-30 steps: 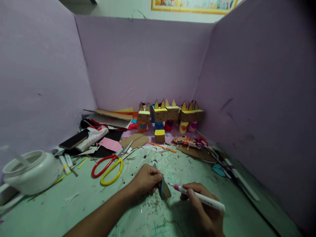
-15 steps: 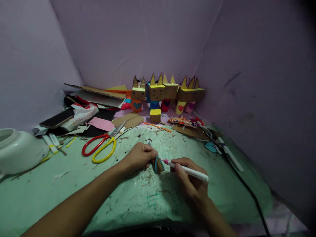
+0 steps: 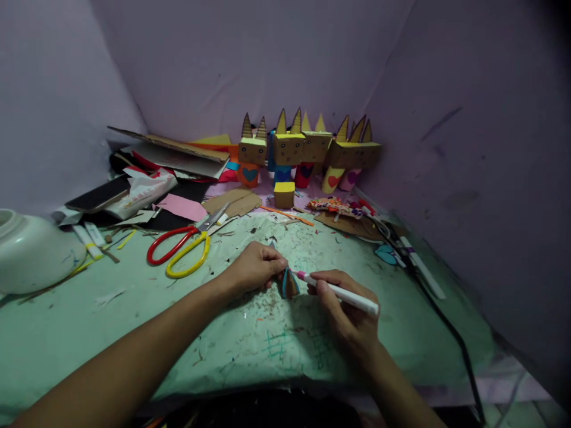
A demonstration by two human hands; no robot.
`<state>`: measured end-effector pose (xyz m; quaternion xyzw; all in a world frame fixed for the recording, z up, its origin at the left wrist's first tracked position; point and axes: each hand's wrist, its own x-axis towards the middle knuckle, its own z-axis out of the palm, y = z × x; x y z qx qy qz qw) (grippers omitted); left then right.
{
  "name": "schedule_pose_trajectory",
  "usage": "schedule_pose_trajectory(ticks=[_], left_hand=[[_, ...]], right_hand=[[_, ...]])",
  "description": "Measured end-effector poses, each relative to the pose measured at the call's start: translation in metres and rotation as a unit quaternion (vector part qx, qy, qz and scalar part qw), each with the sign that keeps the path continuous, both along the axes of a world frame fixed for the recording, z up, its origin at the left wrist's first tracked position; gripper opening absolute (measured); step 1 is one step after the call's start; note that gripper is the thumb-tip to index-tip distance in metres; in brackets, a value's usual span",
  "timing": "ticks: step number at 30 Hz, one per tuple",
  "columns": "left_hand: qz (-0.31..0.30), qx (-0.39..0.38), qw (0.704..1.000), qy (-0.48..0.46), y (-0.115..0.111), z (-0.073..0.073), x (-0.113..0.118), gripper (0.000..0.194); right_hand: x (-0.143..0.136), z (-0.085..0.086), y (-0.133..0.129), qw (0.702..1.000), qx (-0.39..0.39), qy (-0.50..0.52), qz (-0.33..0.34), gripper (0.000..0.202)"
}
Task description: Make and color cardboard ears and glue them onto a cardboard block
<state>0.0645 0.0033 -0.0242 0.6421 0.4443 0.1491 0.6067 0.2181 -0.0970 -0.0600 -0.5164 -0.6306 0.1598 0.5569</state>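
Observation:
Between the closed fingers of my left hand (image 3: pixel 259 267) is a small pointed cardboard piece (image 3: pixel 289 285) with blue edges. Part of it is hidden behind the fingers, and a bluish tip shows above them. My right hand (image 3: pixel 350 303) is closed around a white marker (image 3: pixel 345 293) with a pink end. That pink end points left, at or very near the cardboard piece's edge; I cannot tell whether it touches. Both hands are low over the green tabletop (image 3: pixel 241 356), which carries scraps and green pen lines.
Scissors (image 3: pixel 187 244) with red and yellow handles lie to the left, near a white pot (image 3: pixel 35 255). Cardboard figures with pointed ears (image 3: pixel 289 148) stand along the back, behind a small yellow-topped box (image 3: pixel 284 195). A black cable (image 3: pixel 446 327) runs down the right side.
The whole view has shifted, so the table's things sit slightly higher in the picture. Both hands keep their holds, with the marker still at the cardboard piece.

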Motion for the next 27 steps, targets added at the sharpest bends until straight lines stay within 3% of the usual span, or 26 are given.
schedule_pose_trajectory(ticks=[27], left_hand=[[0.003, 0.000, 1.000, -0.012, -0.0003, 0.0021, 0.0014, 0.025]], right_hand=[[-0.0034, 0.0097, -0.0014, 0.999, 0.000, -0.033, -0.012, 0.013]])
